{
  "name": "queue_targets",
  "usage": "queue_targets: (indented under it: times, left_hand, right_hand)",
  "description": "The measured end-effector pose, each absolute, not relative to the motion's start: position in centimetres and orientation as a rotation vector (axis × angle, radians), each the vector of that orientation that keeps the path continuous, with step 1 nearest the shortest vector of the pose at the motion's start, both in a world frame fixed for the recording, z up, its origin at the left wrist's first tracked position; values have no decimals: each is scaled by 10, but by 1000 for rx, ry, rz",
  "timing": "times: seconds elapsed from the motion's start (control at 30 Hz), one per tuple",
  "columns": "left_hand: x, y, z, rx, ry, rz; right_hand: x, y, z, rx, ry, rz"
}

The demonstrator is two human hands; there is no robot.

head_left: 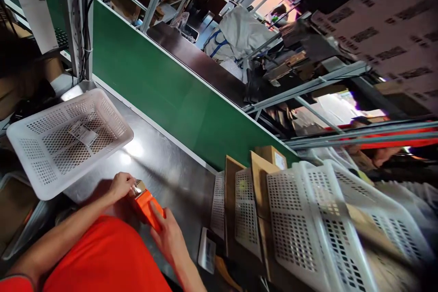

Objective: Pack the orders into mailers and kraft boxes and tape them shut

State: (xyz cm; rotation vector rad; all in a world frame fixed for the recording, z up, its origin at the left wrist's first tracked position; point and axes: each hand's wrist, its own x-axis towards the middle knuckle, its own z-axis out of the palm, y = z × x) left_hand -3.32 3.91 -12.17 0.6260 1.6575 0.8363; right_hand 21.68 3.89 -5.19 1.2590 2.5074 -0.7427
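Orange rectangular carton [147,207], lower frame, left of centre: right hand [168,232] grips it; left hand [121,186] curled at upper end, can't tell if gripping.

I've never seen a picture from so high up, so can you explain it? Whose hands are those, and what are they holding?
There's no robot here, just a person. The camera sits on their head, looking forward and down, so you see their own arms and red shirt. The right hand holds an orange box. The left hand is at its other end, but I can't tell whether it's gripping. Below is a shiny metal table. At its left end is a white basket with something labelled inside.
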Motion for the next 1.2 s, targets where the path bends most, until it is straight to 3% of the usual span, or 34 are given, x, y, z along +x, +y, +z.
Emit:
queue_targets:
  times: [0.23,0.83,1.2]
  left_hand:
    - [-56,55,-140,685,1779,810]
    - [-42,45,-189,1107,1740,584]
    - [-80,57,-167,1599,1185,360]
  right_hand:
    - [180,44,-58,1318,2358,-518]
    - [147,70,-48,1228,2319,-439]
    - [125,70,-18,1236,2258,-464]
